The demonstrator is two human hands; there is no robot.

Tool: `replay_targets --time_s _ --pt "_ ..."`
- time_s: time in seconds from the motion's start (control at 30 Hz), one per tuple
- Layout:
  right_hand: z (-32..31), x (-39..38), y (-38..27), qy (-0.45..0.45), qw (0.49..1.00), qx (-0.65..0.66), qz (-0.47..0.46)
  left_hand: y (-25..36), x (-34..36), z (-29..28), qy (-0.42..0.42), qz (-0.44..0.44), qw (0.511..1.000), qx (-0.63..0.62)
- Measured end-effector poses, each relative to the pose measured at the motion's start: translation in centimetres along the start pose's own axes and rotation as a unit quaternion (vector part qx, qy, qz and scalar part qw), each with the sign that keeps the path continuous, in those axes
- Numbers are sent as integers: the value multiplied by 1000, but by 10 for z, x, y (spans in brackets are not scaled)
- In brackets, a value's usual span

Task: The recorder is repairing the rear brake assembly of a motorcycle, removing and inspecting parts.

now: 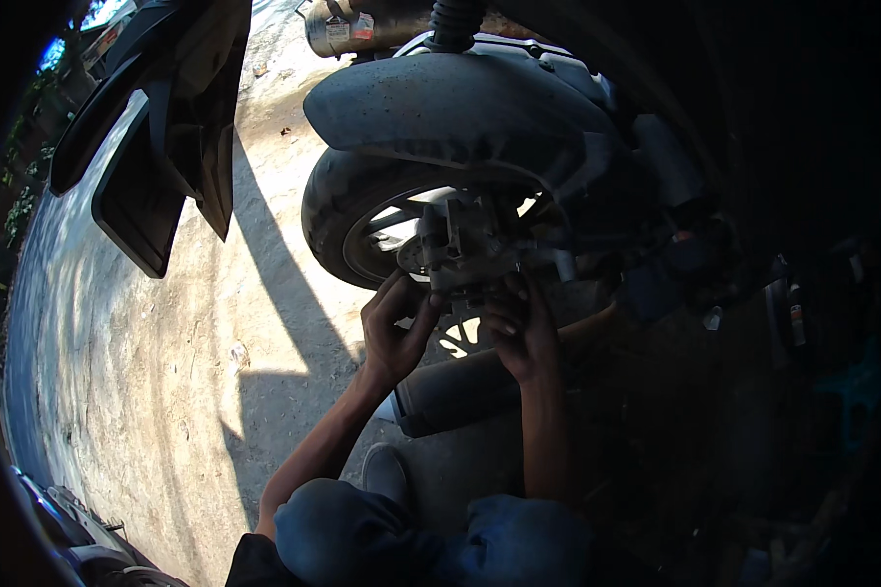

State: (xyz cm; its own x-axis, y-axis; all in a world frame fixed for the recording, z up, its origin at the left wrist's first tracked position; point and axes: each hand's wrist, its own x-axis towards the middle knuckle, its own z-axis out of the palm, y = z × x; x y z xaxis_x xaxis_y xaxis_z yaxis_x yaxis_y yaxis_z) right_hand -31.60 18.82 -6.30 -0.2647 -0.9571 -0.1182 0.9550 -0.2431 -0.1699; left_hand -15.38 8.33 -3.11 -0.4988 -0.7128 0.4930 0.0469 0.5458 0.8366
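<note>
In front of me is the rear wheel of a motorcycle, its black tyre (325,230) under a dusty dark mudguard (421,103). A brake caliper (468,235) sits in shadow beside the brake disc (413,256). My left hand (395,331) is closed at the caliper's lower left, thumb and fingers pressed against it. My right hand (521,331) has curled fingers at the lower right of the same part. What the right fingers grip is hidden in the shade. Below both hands lies the dark exhaust muffler (450,396).
Dark body panels (157,186) hang at the upper left. A brownish cylinder (357,31) with labels lies behind the wheel. Sunlit dirt ground (166,342) stretches to the left. Part of another vehicle (93,548) shows at the lower left. The right side is deep in shadow.
</note>
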Motion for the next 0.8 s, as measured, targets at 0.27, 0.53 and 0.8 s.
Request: replay_targets --time_s 0.27,0.53,0.8 --pt "17 -19 -8 154 968 -162 -115 -37 0 38 58 -11 996 -62" --pt "7 4 23 192 918 -300 -173 -72 -31 28 -36 -253 957 -136" --pt "7 -7 3 200 965 -134 -107 -26 -20 15 -14 -122 986 -109"
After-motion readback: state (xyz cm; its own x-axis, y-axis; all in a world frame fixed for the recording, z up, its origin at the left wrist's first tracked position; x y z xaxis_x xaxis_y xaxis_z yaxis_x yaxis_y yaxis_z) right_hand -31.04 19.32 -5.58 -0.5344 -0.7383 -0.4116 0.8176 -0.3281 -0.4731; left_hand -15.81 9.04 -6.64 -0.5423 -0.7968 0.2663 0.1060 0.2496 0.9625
